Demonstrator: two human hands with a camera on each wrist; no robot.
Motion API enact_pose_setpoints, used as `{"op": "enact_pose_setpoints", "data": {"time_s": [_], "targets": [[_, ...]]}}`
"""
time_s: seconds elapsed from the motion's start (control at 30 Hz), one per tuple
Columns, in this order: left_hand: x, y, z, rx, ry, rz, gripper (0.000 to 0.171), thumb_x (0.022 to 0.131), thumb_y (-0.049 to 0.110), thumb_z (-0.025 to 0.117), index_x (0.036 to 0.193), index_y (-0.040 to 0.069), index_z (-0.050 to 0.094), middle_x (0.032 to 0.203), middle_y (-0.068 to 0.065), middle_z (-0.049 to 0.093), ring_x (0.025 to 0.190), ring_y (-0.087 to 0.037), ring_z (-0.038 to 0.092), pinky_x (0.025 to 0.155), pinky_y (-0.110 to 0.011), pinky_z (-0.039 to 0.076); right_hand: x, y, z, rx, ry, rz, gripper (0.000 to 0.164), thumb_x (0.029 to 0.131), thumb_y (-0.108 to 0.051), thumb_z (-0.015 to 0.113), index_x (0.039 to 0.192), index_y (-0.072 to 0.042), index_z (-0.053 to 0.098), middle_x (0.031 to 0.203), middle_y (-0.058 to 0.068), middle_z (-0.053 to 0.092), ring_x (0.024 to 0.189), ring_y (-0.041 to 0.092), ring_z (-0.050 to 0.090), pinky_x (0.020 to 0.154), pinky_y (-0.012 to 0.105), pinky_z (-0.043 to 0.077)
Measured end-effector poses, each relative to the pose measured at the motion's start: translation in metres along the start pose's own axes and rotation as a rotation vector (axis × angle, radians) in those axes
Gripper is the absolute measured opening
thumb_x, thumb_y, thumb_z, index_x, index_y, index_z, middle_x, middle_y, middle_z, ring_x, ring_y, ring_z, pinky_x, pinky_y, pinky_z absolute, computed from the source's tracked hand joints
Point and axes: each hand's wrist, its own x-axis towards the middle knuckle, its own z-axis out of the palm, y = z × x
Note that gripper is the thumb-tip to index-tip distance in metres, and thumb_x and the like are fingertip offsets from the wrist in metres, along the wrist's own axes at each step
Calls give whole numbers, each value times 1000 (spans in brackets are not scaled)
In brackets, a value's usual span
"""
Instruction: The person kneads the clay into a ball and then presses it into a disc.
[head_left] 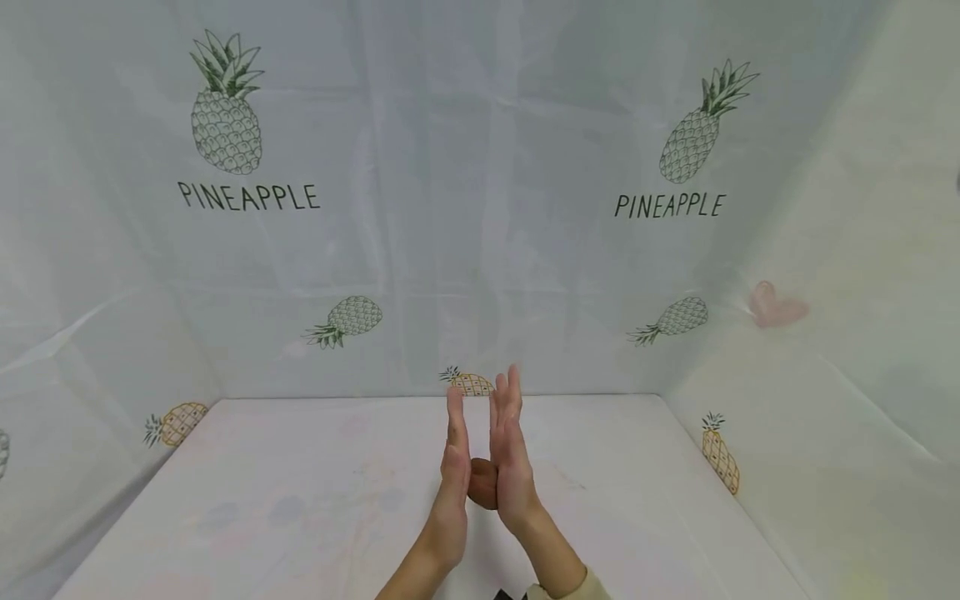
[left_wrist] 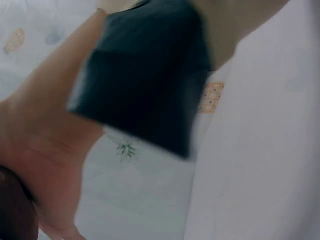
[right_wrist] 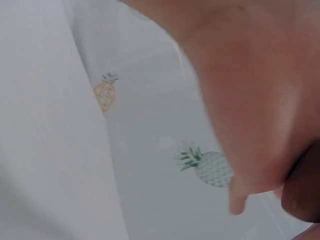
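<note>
Pineapple-print sheet (head_left: pixel 480 167) backs white table (head_left: pixel 600 517), brown lump (head_left: pixel 482 485) sits between palms of left hand (head_left: pixel 454 479) and right hand (head_left: pixel 512 458), fingers straight, not curled round it; probably light, soft, easily dented, best held by its sides.

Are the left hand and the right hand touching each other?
Apart. The head view shows a gap between left hand and right hand, with a brown lump between them.

A rounded, reddish-brown lump (head_left: pixel 482 484) was held between two flat, upright palms, the left hand (head_left: pixel 453 483) against its left side and the right hand (head_left: pixel 513 467) against its right. It sat midway across the scene, toward the near side.
</note>
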Motion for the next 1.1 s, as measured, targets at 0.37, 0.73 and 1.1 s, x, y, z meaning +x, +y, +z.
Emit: {"op": "enact_pose_setpoints", "data": {"time_s": [0.37, 0.73, 1.1], "targets": [[11, 6, -31, -59, 102, 24, 60, 110, 58, 2, 165, 48, -17, 170, 26, -26, 156, -11, -32, 120, -71, -19, -8, 10, 22, -2, -201, 115, 57, 114, -47, 3, 167, -43, -19, 177, 1, -17, 164, 34, -9, 128, 62, -9], [10, -7, -32, -74, 57, -59, 57, 109, 58, -1, 161, 53, -25, 107, -1, 70, 97, -31, 62, 111, -23, 33, -12, -9, 26, -35, -181, 32, 58, 112, -48, 1, 167, -44, -17, 176, -11, -19, 163, 28, -18, 122, 70, -16], [6, -6, -11, -61, -39, -3, 55, 112, 42, -3, 165, 44, -19, 176, 20, -1, 159, -3, 0, 125, -63, -6, -3, -11, 6, -44, -66, -75, 59, 112, -42, 3, 168, -41, -17, 176, -9, -19, 163, 21, -18, 121, 65, -17]]}}
